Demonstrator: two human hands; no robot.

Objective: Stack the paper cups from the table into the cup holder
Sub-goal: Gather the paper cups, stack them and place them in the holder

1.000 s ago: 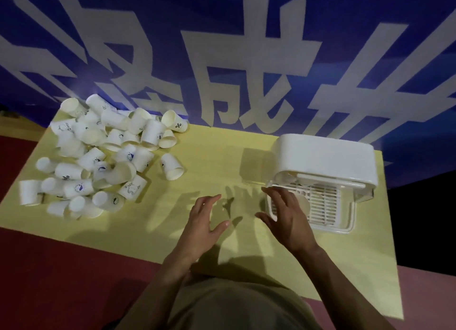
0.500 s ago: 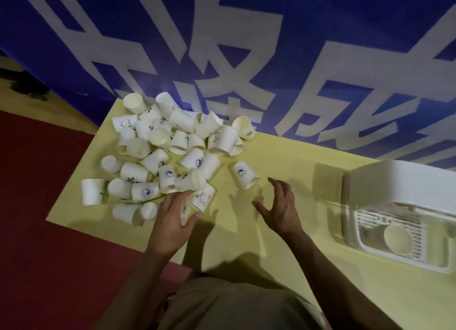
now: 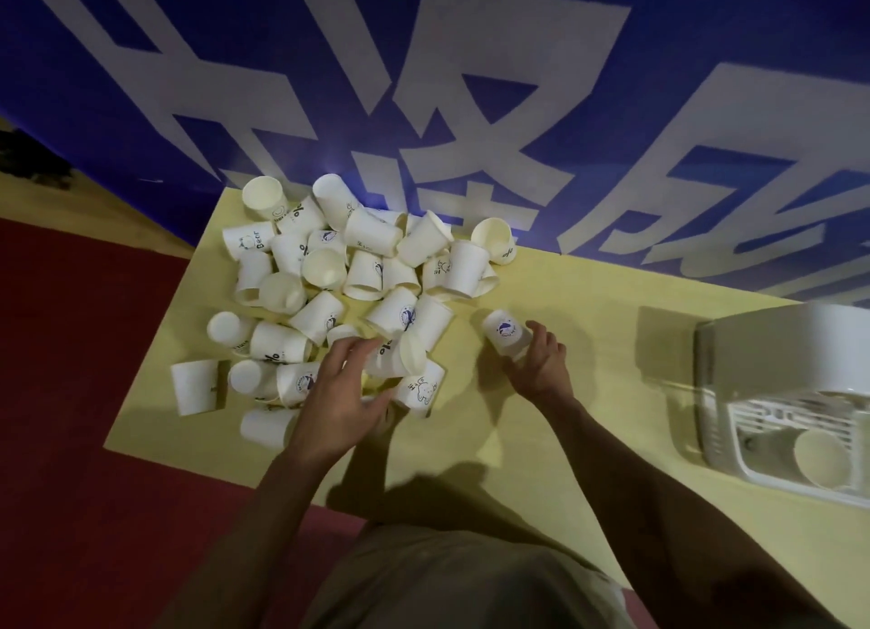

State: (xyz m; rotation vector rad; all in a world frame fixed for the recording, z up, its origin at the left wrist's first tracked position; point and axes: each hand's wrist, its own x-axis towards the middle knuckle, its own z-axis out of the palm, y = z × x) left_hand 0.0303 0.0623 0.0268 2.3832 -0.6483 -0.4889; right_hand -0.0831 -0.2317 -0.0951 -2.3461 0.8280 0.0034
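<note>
Since half a second ago, the right hand (image 3: 541, 369) has reached a lone paper cup (image 3: 506, 334) lying beside the pile of paper cups (image 3: 343, 289) and now curls its fingers round it. Left hand (image 3: 341, 393) spreads loosely over the pile's near edge, gripping nothing. Well apart, right, the cup holder (image 3: 772, 369) contains one cup (image 3: 821, 459) on the yellow table (image 3: 588, 440).

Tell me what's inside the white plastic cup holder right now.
Inside the white plastic cup holder, one cream paper cup lies on its side, mouth toward the camera, on the slatted tray. The solid top cover hides the space beneath it, and the frame edge cuts off the holder's right side.
</note>
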